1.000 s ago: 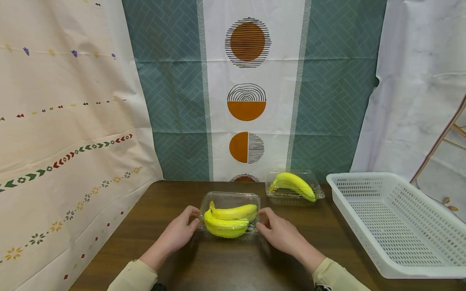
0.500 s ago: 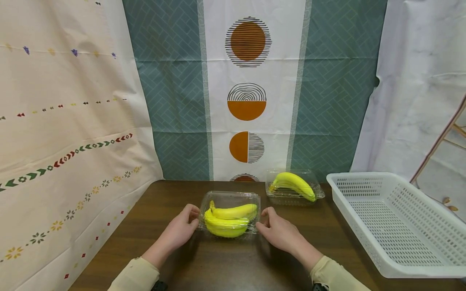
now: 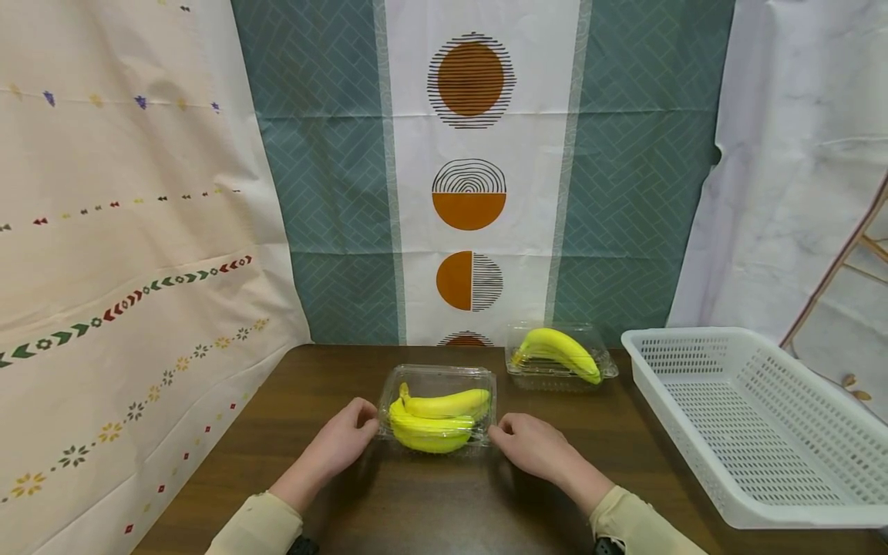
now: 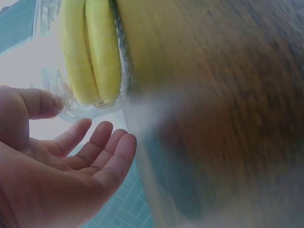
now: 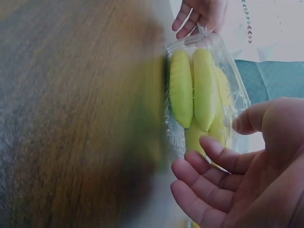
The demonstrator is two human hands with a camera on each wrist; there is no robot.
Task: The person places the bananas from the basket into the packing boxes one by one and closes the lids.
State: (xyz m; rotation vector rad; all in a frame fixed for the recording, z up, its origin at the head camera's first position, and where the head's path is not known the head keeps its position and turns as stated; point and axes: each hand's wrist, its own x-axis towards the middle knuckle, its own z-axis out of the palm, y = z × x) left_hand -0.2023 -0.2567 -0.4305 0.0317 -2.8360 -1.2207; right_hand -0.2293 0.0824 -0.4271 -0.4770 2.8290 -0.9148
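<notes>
A clear plastic clamshell container (image 3: 444, 376) stands on the table with several bananas (image 3: 432, 435) inside. My left hand (image 3: 338, 441) is at its left side and my right hand (image 3: 537, 451) at its right. In the left wrist view the left thumb (image 4: 47, 104) reaches the container's edge, the relaxed fingers a gap below it. The right wrist view shows the right thumb (image 5: 249, 118) against the container, with loosely bent fingers apart from it and the left hand (image 5: 206, 16) at the far end.
Behind and to the right stands a second clear container (image 3: 516, 378) with a banana (image 3: 560, 353) showing. A white perforated plastic basket (image 3: 641, 358) sits at the right of the brown wooden table (image 3: 430, 509). Patterned cloths (image 3: 333, 193) hang behind and on the left.
The right hand's fingers have drawn in and lowered toward the thumb at the container's right side. The left fingers have shifted very slightly. The container has stayed in place.
</notes>
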